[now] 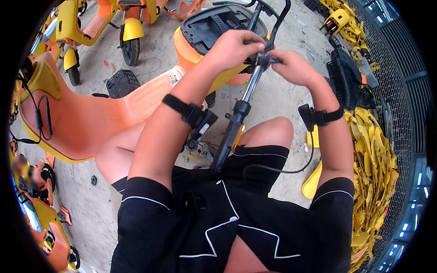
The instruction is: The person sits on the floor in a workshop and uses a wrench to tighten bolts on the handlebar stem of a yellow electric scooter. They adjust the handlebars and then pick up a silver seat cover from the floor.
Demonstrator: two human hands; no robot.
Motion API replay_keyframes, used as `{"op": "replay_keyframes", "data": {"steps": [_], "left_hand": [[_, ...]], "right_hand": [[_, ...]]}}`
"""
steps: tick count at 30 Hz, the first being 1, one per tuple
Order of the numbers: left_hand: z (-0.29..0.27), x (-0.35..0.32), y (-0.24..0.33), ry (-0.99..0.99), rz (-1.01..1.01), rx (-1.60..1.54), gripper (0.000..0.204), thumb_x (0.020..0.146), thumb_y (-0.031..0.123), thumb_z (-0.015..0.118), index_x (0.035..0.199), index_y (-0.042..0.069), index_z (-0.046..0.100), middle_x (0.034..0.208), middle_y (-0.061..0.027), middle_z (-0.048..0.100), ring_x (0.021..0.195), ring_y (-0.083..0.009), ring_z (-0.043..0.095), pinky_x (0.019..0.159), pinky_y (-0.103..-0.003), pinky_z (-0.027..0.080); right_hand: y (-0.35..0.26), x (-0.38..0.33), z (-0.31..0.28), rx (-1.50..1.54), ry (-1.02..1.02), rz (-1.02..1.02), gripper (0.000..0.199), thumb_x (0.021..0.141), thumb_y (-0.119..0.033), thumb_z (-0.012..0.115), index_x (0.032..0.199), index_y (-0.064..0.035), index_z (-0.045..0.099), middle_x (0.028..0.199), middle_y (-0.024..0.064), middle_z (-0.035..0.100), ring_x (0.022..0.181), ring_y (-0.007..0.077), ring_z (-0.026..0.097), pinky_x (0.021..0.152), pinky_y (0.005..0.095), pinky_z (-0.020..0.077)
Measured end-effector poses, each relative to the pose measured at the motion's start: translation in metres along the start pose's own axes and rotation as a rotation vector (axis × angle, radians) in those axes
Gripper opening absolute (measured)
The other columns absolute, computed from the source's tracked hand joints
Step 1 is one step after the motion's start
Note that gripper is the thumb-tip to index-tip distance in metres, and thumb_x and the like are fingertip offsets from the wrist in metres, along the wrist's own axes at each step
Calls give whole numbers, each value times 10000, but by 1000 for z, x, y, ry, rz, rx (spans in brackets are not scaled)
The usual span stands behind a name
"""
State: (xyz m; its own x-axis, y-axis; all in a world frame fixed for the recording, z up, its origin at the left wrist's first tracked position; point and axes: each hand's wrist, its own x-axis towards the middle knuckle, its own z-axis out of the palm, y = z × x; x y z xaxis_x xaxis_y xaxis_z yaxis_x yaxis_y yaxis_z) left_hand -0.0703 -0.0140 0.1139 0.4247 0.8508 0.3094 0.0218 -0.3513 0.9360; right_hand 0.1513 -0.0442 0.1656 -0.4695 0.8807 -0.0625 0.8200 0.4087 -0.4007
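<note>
In front of me a front fork leg [235,119] slants up between my thighs, with a black lower sleeve and a shiny chrome tube [251,85]. A dark metal bracket [262,59] sits at its far end. My left hand [237,47] is closed at the far left of the bracket, thumb and fingers pinched together; what lies in them is hidden. My right hand [293,66] is bent around the bracket's right side, its fingertips closed on the stubby metal end there. Black curved handlebars [283,19] stand just beyond both hands.
An orange and yellow scooter body [91,113] lies along my left. Other scooters [132,29] stand at the far left. A black crate [123,83] is on the concrete floor [98,191]. Yellow panels [371,168] are heaped at the right by a brick wall.
</note>
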Motion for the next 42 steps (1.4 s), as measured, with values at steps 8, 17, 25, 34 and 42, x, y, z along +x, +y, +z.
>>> {"op": "replay_keyframes", "data": {"steps": [8,17,25,34,42], "left_hand": [[8,23,-38,62,14,10,248,964,152,714,1151,-10,731,1017,-66,754,962,-122,691,883,-292,548],[16,15,-45,131,78,27,198,958,138,718,1118,27,754,963,-39,755,886,-96,668,821,-278,544],[15,10,-43,126,92,96,197,951,120,717,1119,23,751,971,-50,762,902,-109,685,846,-282,548],[14,3,-46,114,150,110,187,933,129,719,1097,49,758,952,-94,763,869,-174,716,815,-312,552],[13,-10,-37,107,100,126,204,938,140,726,1117,45,757,962,-68,767,868,-125,704,821,-280,550]], "right_hand": [[31,24,8,-122,58,34,365,875,-76,584,1230,-63,665,1037,201,715,953,357,681,865,407,526],[32,22,18,-403,257,-96,334,818,-86,608,1144,-120,671,999,162,706,1024,362,654,868,486,536],[17,10,36,-554,336,1,163,806,-85,635,961,-36,646,911,168,698,923,373,668,837,495,539],[-3,-17,34,-457,295,132,231,869,-134,622,1075,-41,672,910,194,679,927,404,651,831,490,529],[-3,-53,-10,-376,55,275,288,921,-328,672,961,-44,656,883,205,690,844,417,663,741,483,521]]}}
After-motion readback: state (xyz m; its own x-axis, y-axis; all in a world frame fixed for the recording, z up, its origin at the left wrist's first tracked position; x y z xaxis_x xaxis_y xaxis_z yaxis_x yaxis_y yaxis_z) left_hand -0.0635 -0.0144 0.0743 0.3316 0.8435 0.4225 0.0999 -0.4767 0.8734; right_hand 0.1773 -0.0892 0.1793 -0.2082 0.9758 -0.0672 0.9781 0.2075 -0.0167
